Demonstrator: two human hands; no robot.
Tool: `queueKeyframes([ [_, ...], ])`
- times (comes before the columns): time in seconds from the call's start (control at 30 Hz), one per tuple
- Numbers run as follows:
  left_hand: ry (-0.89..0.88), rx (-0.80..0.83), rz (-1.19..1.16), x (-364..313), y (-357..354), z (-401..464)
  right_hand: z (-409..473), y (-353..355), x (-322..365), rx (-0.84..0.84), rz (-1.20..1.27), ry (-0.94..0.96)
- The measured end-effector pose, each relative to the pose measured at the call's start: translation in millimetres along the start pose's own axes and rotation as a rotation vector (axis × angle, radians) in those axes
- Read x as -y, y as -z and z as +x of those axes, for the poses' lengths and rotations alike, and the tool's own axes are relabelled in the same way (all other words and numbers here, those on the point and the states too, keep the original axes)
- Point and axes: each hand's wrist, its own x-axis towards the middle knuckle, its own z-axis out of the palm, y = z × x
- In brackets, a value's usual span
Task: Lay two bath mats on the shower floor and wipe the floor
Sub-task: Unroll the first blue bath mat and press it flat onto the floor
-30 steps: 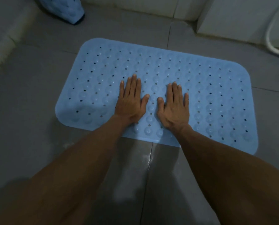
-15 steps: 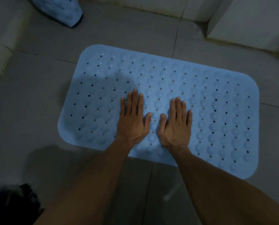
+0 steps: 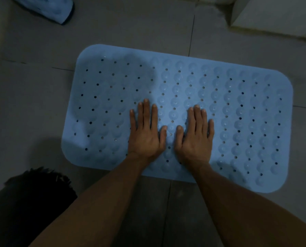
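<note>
A light blue rubber bath mat (image 3: 237, 113) with rows of bumps and small holes lies flat on the grey tiled shower floor (image 3: 32, 113). My left hand (image 3: 146, 134) and my right hand (image 3: 195, 138) rest palm down side by side on the mat's near middle, fingers straight and slightly apart, holding nothing. A second blue mat (image 3: 49, 8), bunched up, lies at the far left, cut off by the top edge.
A pale raised ledge or wall base (image 3: 277, 15) stands at the far right. A dark object (image 3: 29, 202) sits on the floor at the near left, beside my left forearm. Tile joints run across the floor.
The view has tilted down and nearer, so the mat sits lower in frame. Both hands stay flat on the mat, having slid slightly toward its near edge. The dark object came into view.
</note>
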Motion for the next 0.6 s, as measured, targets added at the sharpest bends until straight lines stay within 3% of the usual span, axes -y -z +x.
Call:
queueKeyframes([
  [0.4, 0.0, 0.001, -0.058, 1.0, 3.8, -4.5, -2.7, -3.7, -0.7, -0.011, -0.055, 0.003],
  [0.6, 0.014, 0.089, -0.113, 3.3, 13.2, -3.5, 5.6, 3.1, -4.0, 0.181, -0.088, 0.008],
])
